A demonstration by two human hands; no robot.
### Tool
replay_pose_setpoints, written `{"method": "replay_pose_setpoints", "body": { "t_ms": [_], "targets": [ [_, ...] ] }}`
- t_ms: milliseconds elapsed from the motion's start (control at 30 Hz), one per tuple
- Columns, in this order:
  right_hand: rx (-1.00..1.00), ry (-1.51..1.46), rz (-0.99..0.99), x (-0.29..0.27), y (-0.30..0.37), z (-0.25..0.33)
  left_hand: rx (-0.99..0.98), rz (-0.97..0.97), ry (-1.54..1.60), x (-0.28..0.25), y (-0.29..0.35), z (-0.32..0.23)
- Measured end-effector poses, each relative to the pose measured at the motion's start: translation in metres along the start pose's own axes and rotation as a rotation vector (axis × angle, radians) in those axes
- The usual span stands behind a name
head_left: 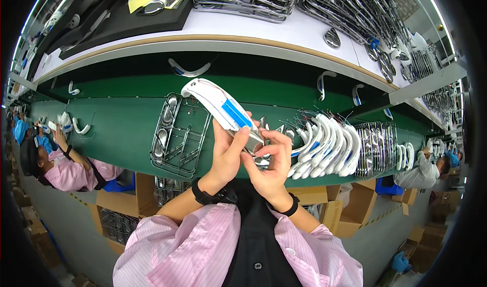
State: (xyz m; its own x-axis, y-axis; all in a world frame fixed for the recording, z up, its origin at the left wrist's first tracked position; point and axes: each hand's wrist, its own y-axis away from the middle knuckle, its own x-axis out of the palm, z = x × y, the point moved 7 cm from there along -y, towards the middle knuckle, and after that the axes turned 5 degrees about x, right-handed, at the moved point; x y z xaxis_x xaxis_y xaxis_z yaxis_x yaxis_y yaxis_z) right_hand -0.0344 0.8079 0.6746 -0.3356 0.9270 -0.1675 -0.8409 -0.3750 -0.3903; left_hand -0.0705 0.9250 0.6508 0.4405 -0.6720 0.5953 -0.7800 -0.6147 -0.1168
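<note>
Over the green bench, my left hand (226, 152) is closed round the lower end of a white curved plastic housing (207, 94). A blue strip (236, 113) runs along its face, and a thin wire lies near its upper end. At the lower end is a shiny mirror-like cover piece (255, 142); whether it is fixed to the housing, I cannot tell. My right hand (272, 166) pinches that cover between thumb and fingers. More shiny pieces (263, 161) lie behind my right hand, partly hidden. To the left, a chrome wire rack (181, 152) carries several mirror-like covers (161, 137).
Right of my hands stands a row of white curved housings (324, 147) with loose wires, then an upright wire rack (376, 150). A white shelf (223, 39) with stacked racks overhangs the bench. Cardboard boxes (119, 206) stand below; people sit at both sides.
</note>
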Motion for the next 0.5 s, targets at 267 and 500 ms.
{"method": "replay_pose_setpoints", "body": {
  "t_ms": [267,500],
  "targets": [
    [-0.001,-0.038,0.099,-0.003,-0.003,0.006,-0.007,0.035,-0.006,-0.002,0.006,-0.006],
    [0.521,-0.059,0.461,0.003,-0.001,-0.031,-0.081,0.115,0.118,0.009,0.01,-0.005]
  ]
}}
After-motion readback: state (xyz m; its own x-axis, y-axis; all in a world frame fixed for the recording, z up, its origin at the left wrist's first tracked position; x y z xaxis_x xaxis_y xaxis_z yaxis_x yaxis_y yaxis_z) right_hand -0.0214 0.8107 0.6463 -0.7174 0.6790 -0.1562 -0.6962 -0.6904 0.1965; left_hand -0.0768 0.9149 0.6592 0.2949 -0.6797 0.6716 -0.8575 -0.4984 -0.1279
